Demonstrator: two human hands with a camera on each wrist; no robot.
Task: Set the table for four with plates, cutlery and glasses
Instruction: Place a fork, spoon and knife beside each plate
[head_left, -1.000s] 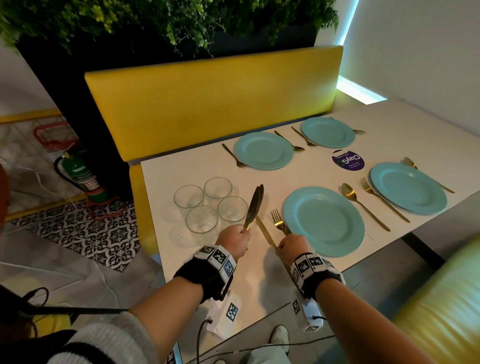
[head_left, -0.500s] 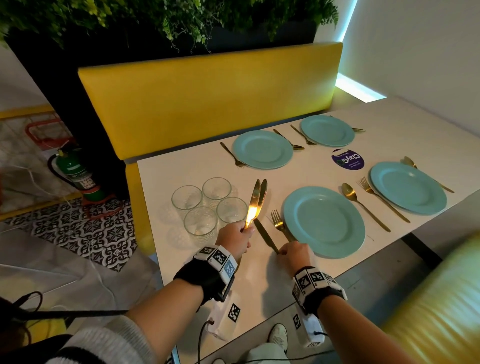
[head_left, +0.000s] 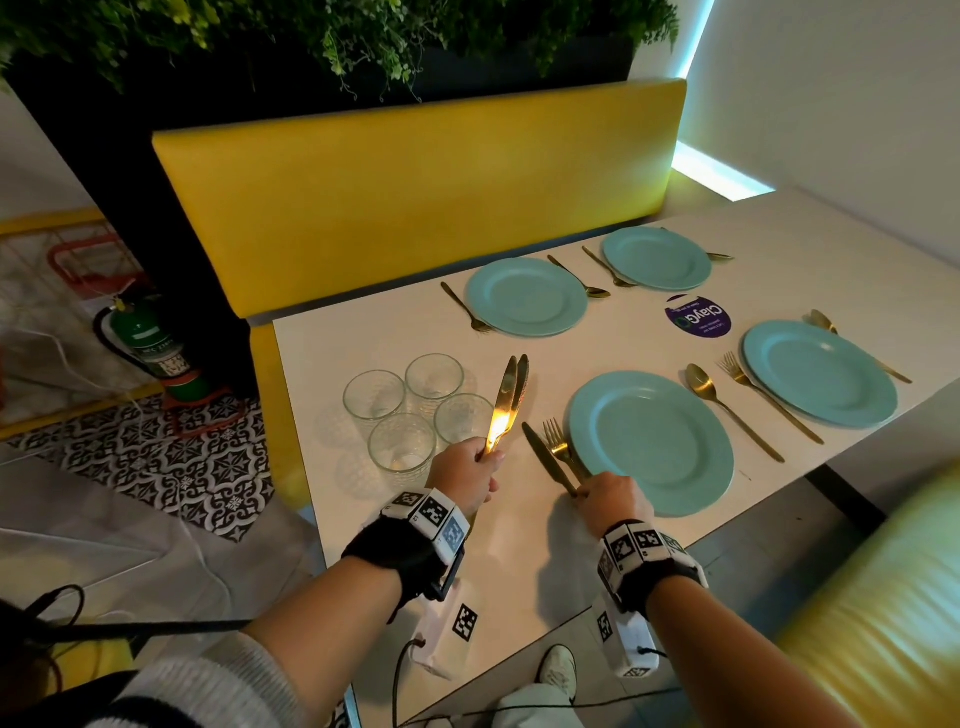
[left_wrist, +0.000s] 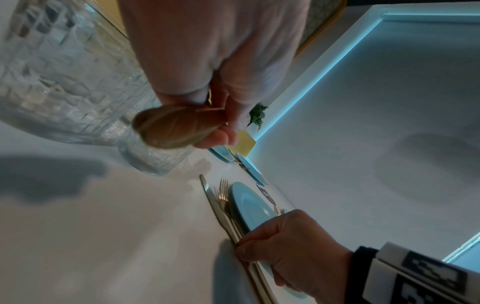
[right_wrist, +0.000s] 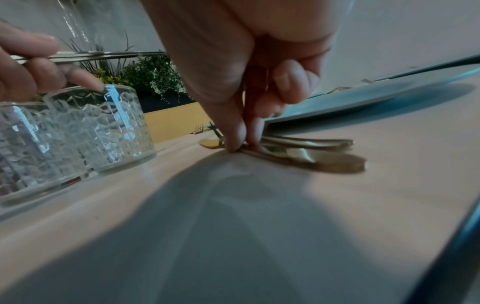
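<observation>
My left hand grips a bundle of gold knives by the handles, blades pointing away, just above the white table beside several clear glasses. My right hand pinches the handle of one gold knife, which lies flat left of a gold fork and the near teal plate. In the right wrist view my fingertips sit on that knife by the plate's rim. The left wrist view shows the knife handle ends below my left hand.
Three more teal plates lie with gold forks and spoons beside them. A purple round sticker marks the table middle. A yellow bench backs the far side, and a green fire extinguisher stands on the floor at left.
My right hand has brought the single knife down flat on the table, just left of the fork. The left hand with its knives has barely moved.
</observation>
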